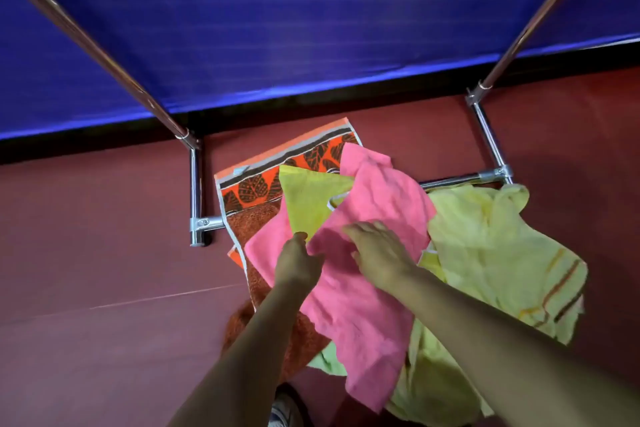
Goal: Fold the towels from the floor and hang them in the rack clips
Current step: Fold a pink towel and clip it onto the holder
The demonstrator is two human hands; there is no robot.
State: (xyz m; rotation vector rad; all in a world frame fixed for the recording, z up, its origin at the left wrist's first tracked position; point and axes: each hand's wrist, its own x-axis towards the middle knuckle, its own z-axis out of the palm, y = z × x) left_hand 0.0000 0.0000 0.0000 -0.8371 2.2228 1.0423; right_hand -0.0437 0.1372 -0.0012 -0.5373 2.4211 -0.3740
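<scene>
A pile of towels lies on the red floor between the feet of a metal rack (195, 184). On top is a pink towel (377, 204), crumpled. My left hand (298, 263) pinches its left edge with closed fingers. My right hand (381, 253) rests flat on the pink towel with fingers spread. Under it lie a lime-green towel (308, 198), an orange and brown leaf-patterned towel (252, 191), and a pale yellow striped towel (495, 253) at the right. No rack clips are in view.
The rack's two slanted poles (93, 42) rise toward me at left and right; its base bar (450, 180) runs behind the pile. A blue cloth wall (311, 17) stands at the back. A shoe (282, 409) shows at the bottom edge.
</scene>
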